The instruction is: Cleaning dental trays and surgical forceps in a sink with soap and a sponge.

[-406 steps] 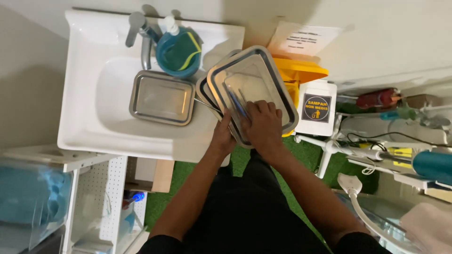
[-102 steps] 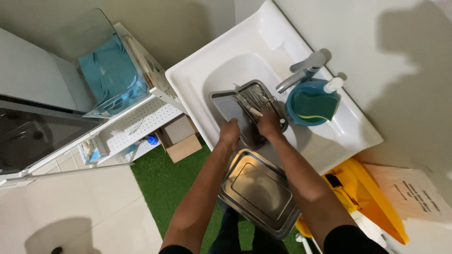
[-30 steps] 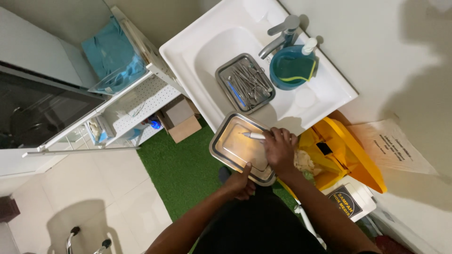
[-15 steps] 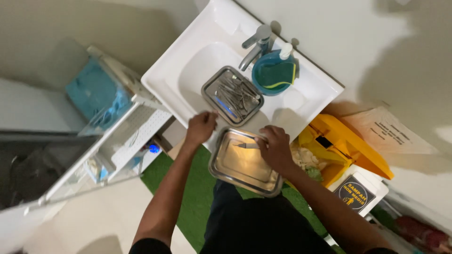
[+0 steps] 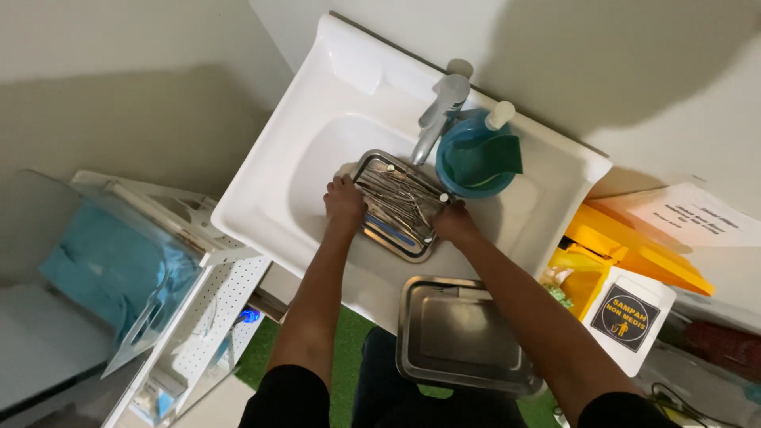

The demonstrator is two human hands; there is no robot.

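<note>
A steel tray (image 5: pixel 396 208) full of several thin metal instruments sits in the white sink basin (image 5: pixel 313 170). My left hand (image 5: pixel 344 200) grips the tray's left edge. On the tray's right edge, my right hand (image 5: pixel 453 223) has its fingers closed around the rim. A second, empty steel tray (image 5: pixel 464 337) rests on the sink's front edge, close to my body and below my right forearm.
A grey tap (image 5: pixel 440 115) stands behind the tray, beside a blue bowl with a green sponge and a white bottle (image 5: pixel 479 154). A yellow bin (image 5: pixel 626 257) and a white box stand to the right. A white rack with blue cloth (image 5: pixel 119 269) is at the left.
Both hands have left the empty tray on the sink's edge and moved up to the instrument tray in the basin, taking hold of its two sides.
</note>
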